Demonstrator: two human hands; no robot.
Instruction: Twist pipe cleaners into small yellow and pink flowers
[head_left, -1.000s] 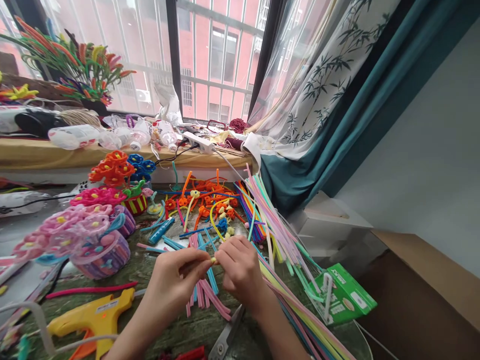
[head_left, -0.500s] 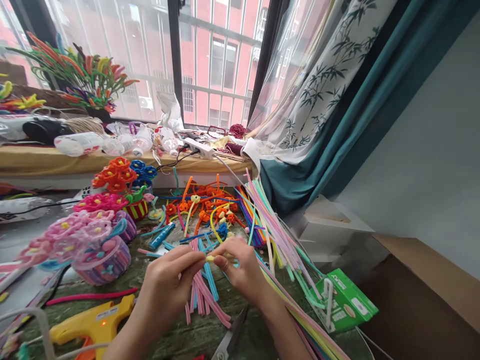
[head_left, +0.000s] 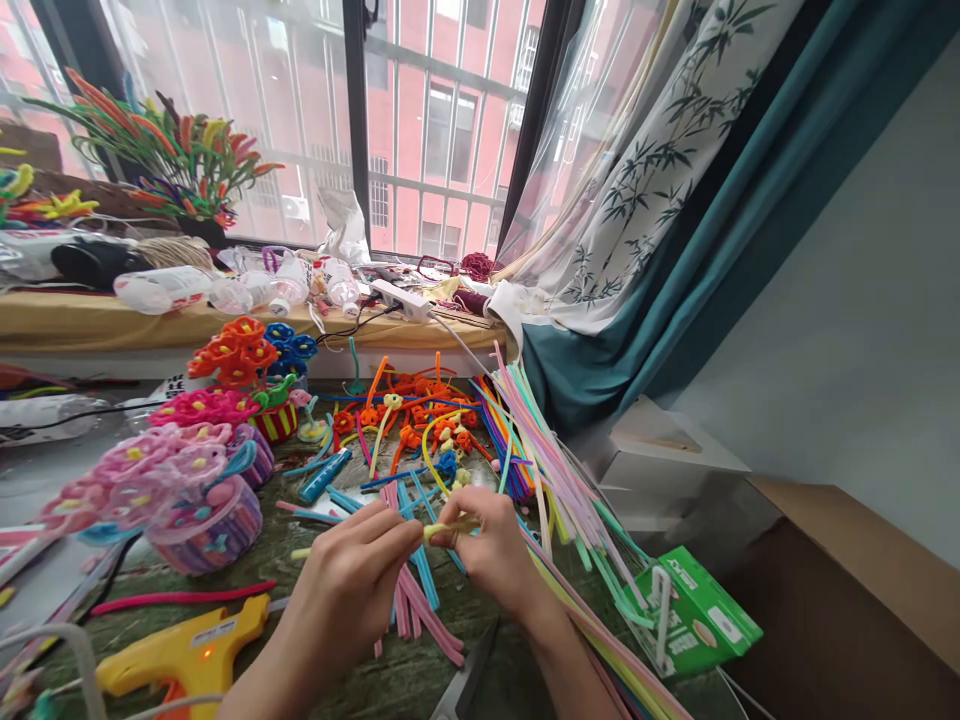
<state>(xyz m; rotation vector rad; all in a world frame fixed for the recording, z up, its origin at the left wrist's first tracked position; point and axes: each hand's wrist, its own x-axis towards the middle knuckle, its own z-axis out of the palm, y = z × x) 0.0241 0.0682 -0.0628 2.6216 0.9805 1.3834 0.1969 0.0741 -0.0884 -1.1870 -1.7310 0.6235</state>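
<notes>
Between my two hands is a pale yellow pipe cleaner (head_left: 433, 533), its short visible part running from fingertip to fingertip. My left hand (head_left: 356, 570) pinches one side of it, and a yellow end pokes out to the left of that hand. Closed on the other side is my right hand (head_left: 484, 550), thumb and forefinger together. Much of the pipe cleaner is hidden by my fingers. Below my hands lie cut pink pipe cleaners (head_left: 420, 620) and blue pipe cleaners (head_left: 425, 570). Scissors (head_left: 466, 680) rest on the table near my right wrist.
A yellow glue gun (head_left: 199, 645) with a lit orange light lies at left. Behind it stand pipe-cleaner flower pots (head_left: 214, 530). Orange pieces (head_left: 420, 385) are heaped ahead. Long pastel stems (head_left: 551, 460) and a green box (head_left: 694, 615) lie right. A blue tube (head_left: 325, 476) lies near my left hand.
My hands have drawn slightly apart, so more of the yellow pipe cleaner shows between them. A yellow end now shows left of my left hand. The view has shifted a little.
</notes>
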